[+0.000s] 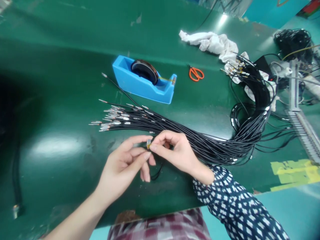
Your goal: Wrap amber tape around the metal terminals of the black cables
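Note:
A small silver metal connector (pixel 148 142) with a strip of amber tape on it sits between my fingertips, above the bench. My left hand (pixel 126 161) has its index finger and thumb around the connector, the other fingers loosely curled. From the other side, my right hand (pixel 175 150) pinches at the taped end. A thin black cable (pixel 158 172) loops out below the fingers. Just beyond my hands lies a thick bundle of black cables (pixel 175 125), its stripped ends (pixel 115 116) fanned out to the left.
Behind the bundle stands a blue tape dispenser (pixel 140 81) with an amber roll. Orange-handled scissors (pixel 196 74) lie to its right, near a crumpled white cloth (pixel 215 43). A metal rail (pixel 303 133) is at the right edge. A dark cable with a brass-coloured end (pixel 16 210) lies left.

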`<move>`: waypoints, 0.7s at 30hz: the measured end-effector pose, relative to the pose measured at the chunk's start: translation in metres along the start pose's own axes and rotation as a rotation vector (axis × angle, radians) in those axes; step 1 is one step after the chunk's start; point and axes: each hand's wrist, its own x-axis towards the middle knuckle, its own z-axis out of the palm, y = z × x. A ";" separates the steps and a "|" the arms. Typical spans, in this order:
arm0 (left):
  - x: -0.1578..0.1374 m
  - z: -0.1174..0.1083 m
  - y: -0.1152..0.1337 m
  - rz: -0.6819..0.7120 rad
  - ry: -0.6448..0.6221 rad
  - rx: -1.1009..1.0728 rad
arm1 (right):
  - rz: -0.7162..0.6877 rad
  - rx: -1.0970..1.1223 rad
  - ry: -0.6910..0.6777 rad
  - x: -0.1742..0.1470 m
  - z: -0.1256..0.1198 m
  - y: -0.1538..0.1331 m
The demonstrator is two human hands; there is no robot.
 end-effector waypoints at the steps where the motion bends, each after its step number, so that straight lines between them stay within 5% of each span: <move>1: 0.000 0.000 0.000 0.004 -0.003 -0.002 | -0.001 0.001 0.003 0.000 0.000 0.000; 21: 0.002 0.002 -0.006 0.063 0.049 -0.086 | -0.112 -0.109 0.004 -0.001 0.005 0.009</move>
